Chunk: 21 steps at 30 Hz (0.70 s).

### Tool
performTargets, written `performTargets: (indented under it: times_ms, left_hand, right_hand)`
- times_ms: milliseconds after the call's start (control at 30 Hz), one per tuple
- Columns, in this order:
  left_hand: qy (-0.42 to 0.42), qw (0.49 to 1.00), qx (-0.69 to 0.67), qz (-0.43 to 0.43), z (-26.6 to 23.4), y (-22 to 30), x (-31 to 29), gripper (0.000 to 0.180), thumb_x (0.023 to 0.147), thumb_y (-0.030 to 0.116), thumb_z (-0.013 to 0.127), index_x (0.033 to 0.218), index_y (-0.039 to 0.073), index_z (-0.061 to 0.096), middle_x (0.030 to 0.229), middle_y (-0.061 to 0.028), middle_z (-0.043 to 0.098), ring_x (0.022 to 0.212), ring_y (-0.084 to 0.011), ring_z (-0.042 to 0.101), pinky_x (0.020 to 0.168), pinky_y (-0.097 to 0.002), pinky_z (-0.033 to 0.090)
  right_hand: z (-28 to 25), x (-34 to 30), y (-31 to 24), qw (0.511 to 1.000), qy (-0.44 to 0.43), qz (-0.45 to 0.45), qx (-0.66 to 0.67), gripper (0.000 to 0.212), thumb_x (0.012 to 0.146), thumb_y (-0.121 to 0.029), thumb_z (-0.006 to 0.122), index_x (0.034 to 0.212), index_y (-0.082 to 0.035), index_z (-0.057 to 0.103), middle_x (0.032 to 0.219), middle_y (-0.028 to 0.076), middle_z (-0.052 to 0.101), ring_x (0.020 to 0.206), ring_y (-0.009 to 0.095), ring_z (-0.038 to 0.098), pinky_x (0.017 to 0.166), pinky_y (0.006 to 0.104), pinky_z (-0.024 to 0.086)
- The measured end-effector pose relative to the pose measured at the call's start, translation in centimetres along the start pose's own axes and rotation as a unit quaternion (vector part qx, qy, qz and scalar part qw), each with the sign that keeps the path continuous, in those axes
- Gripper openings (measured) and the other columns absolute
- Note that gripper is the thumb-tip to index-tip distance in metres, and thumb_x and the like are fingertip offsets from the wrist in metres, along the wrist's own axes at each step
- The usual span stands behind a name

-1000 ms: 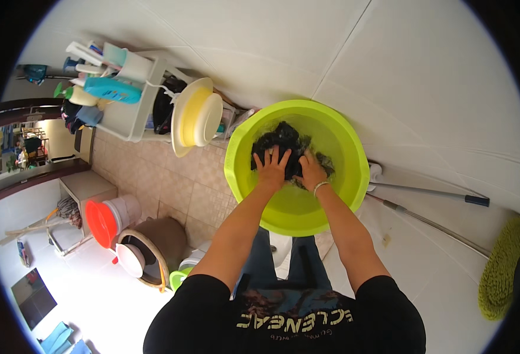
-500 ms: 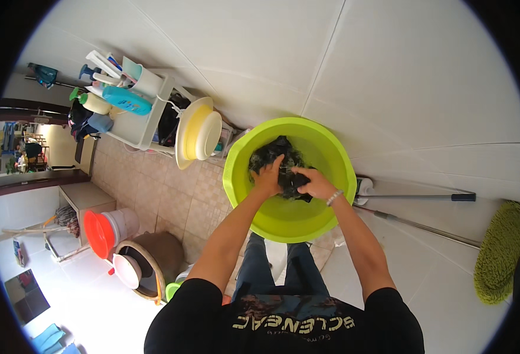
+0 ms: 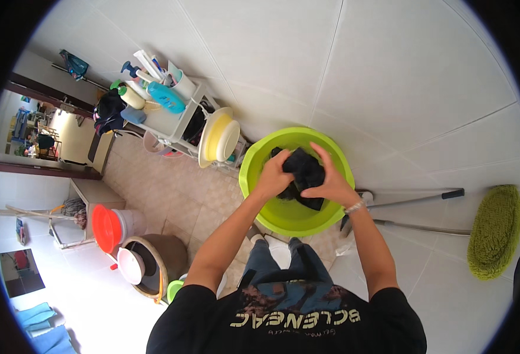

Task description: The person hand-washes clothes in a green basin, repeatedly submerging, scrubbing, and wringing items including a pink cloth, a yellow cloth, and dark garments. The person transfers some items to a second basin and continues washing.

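1. Bunching between the two hands, the black cloth [image 3: 303,169] is a crumpled, dark, folded mass with a matte look; its darkest, bulkiest part sits near its twelve o'clock, and a flap reaches toward five o'clock.
2. It lies over the middle of the bright green basin [image 3: 298,229], inside the rim as seen from above; whether its lower folds touch the bottom cannot be told.
3. The left hand [image 3: 276,177] is at the cloth's nine o'clock, fingers curled around its edge, the tips partly hidden.
4. The right hand [image 3: 332,182] is at three o'clock, fingers spread wide around the cloth, thumb toward seven; a pale bracelet [image 3: 355,207] circles the wrist.
5. What carries the basin is hidden; beige tiled floor [image 3: 153,183] shows toward nine o'clock, and pale wall [image 3: 401,76] fills one o'clock.
6. From the basin, a white shelf cart [image 3: 164,121] with bottles stands at ten, a yellow-and-white basin [image 3: 217,138] at its near end.
7. A brown barrel [image 3: 174,256] stands at eight, a red basin [image 3: 105,227] beyond it, and a green mop head [image 3: 496,233] lies between three and four.
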<state>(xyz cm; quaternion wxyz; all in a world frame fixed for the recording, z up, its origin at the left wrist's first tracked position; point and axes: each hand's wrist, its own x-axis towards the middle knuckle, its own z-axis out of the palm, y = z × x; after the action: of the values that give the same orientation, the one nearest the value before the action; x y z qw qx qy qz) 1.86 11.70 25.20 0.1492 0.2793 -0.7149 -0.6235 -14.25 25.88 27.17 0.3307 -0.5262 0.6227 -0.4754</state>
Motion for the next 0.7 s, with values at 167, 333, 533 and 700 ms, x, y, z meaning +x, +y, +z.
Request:
performTargets:
  times_ms: [167, 333, 533, 700]
  left_hand:
    - [-0.012, 0.995, -0.022, 0.095, -0.3, -2.1, -0.4, 0.037, 0.069, -0.003, 0.062, 0.105, 0.003, 0.061, 0.116, -0.0088, 0.057, 0.109, -0.0209, 0.057, 0.094, -0.0312, 0.045]
    - [0.023, 0.997, 0.001, 0.079, -1.2, -3.9, -2.1, 0.130, 0.060, 0.010, 0.092, 0.159, 0.011, 0.008, 0.153, -0.0191, 0.033, 0.147, -0.0272, 0.029, 0.118, -0.0380, 0.030]
    - [0.151, 0.975, 0.031, 0.158, 1.8, -6.9, -2.2, 0.140, 0.048, 0.044, 0.100, 0.154, 0.000, 0.020, 0.151, -0.0226, 0.032, 0.141, -0.0406, 0.031, 0.116, -0.0489, 0.025]
    - [0.254, 0.931, 0.140, 0.220, 3.4, -7.1, 1.4, 0.128, 0.052, 0.038, 0.097, 0.151, -0.001, 0.025, 0.150, -0.0227, 0.033, 0.135, -0.0424, 0.032, 0.115, -0.0493, 0.024]
  right_hand:
    - [5.1, 1.5, 3.1, 0.993, 0.087, 0.075, -0.012, 0.080, 0.063, -0.011, 0.088, 0.134, -0.004, 0.052, 0.122, 0.011, 0.060, 0.113, 0.021, 0.060, 0.098, 0.0353, 0.048]
    - [2.2, 4.2, -2.8, 0.993, 0.102, 0.057, 0.018, 0.042, 0.066, -0.004, 0.082, 0.104, -0.001, 0.065, 0.090, 0.004, 0.069, 0.088, 0.013, 0.064, 0.084, 0.0309, 0.053]
    - [-3.9, 5.2, -22.4, 0.969, 0.118, -0.100, 0.191, 0.031, 0.072, 0.001, 0.078, 0.100, -0.001, 0.067, 0.091, 0.003, 0.071, 0.084, 0.010, 0.067, 0.079, 0.0274, 0.055]
    - [-5.8, 2.3, -29.8, 0.916, 0.141, -0.207, 0.313, 0.025, 0.084, -0.004, 0.069, 0.108, 0.003, 0.066, 0.103, 0.014, 0.073, 0.090, 0.022, 0.072, 0.085, 0.0354, 0.060]
